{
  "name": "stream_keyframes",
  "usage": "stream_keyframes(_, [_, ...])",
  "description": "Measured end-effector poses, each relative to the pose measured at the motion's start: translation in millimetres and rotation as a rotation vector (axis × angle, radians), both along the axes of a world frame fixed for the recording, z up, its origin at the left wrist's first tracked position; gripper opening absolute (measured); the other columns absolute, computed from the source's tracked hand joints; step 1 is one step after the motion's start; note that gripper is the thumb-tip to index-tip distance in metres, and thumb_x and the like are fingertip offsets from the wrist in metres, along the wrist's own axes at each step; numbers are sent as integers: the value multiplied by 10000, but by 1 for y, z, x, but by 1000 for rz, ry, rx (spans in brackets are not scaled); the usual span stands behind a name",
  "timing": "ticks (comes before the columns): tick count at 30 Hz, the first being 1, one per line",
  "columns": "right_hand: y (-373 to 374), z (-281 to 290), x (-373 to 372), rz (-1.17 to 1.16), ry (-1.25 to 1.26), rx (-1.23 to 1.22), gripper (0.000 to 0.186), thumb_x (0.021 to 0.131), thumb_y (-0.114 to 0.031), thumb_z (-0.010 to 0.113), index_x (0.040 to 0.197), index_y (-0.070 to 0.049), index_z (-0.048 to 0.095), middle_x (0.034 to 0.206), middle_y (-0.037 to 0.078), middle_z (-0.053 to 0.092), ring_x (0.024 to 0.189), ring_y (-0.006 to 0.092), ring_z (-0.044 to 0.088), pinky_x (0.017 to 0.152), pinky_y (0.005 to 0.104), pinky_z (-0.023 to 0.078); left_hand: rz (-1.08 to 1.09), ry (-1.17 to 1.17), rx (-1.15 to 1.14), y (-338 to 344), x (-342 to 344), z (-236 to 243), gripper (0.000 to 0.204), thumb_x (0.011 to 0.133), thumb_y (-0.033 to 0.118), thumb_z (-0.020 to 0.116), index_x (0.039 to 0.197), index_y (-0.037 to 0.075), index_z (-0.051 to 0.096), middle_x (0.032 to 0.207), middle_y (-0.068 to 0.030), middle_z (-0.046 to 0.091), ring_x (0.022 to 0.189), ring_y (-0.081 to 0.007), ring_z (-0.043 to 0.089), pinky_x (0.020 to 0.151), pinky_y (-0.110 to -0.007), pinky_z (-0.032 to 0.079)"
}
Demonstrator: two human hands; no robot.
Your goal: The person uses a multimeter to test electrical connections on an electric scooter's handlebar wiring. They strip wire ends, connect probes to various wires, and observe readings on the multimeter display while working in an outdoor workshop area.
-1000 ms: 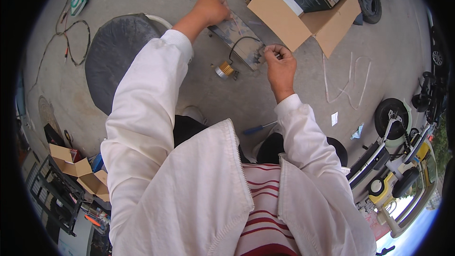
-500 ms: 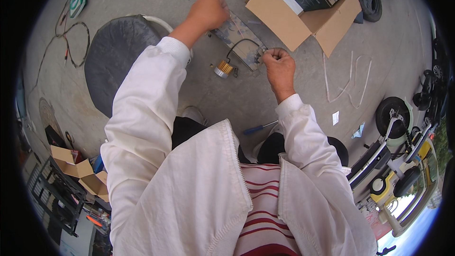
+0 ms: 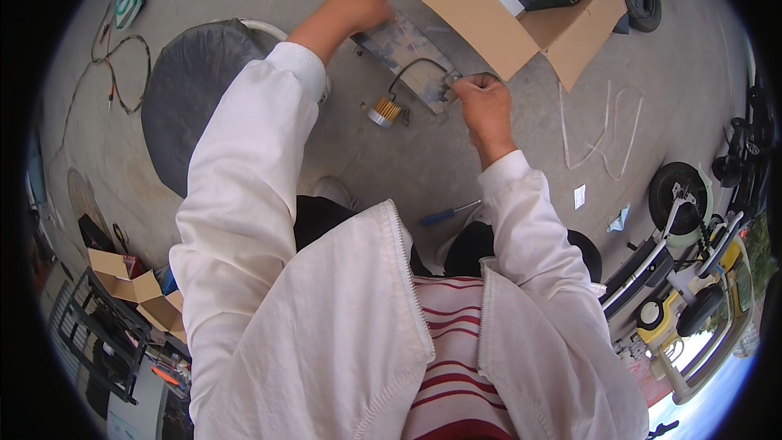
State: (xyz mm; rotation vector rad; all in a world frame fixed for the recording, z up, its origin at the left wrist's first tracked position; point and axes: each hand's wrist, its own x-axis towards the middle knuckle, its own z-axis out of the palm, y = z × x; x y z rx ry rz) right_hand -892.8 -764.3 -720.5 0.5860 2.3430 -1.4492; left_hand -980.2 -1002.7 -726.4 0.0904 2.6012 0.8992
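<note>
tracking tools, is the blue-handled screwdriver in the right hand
No, the blue-handled screwdriver lies on the floor, apart from the right hand.

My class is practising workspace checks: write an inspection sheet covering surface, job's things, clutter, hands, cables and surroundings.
Surface: grey floor.
Job's things: worn flat plate between the hands; gold-and-silver cylindrical part beside it.
Clutter: blue-handled screwdriver, white strip, open cardboard box.
Left hand: at the plate's far end; grip hidden.
Right hand: at the plate's near end, fingers curled; anything pinched is too small to tell.
Cables: black cable arches from the cylindrical part over the plate; looped lead at left.
Surroundings: dark-covered round seat at left; black wheel at right.
</note>
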Motion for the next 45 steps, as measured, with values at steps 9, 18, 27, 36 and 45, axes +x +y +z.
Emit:
stream_keyframes(9, [-9,15,-10,363,80,497,190,671,-185,625,712,0,635,763,193,653,739,364,625,677,418,494,-80,-34,-261,3,-6,-11,279,743,272,611,874,46,709,929,-172,662,892,-344,627,773,-420,502])
stream_keyframes(18, [-15,22,-16,479,17,649,206,697,-215,624,785,-33,664,871,185,667,864,374,628,774,436,504,-53,66,-288,0,-12,-50,292,747,285,548,784,30,686,822,-206,659,795,-367,635,739,-433,509])
stream_keyframes(27, [-14,21,-17,483,17,642,213,703,-214,622,797,-28,664,878,194,665,865,375,627,781,438,499,-117,94,-327,0,-13,-57,286,752,292,548,750,44,691,786,-188,663,777,-355,638,739,-425,509])
stream_keyframes(36, [1,3,-19,245,-105,171,231,655,-164,699,766,27,632,759,158,643,721,248,620,647,324,469,-466,227,-495,-2,-15,-67,248,765,246,527,731,77,705,814,-138,678,779,-313,640,704,-431,505])
stream_keyframes(45, [5,5,-20,126,-174,-25,186,674,-108,699,775,29,623,706,59,578,585,145,501,505,277,379,-203,144,-380,8,-20,-63,227,737,201,526,736,72,713,835,-152,681,785,-325,648,720,-434,507])
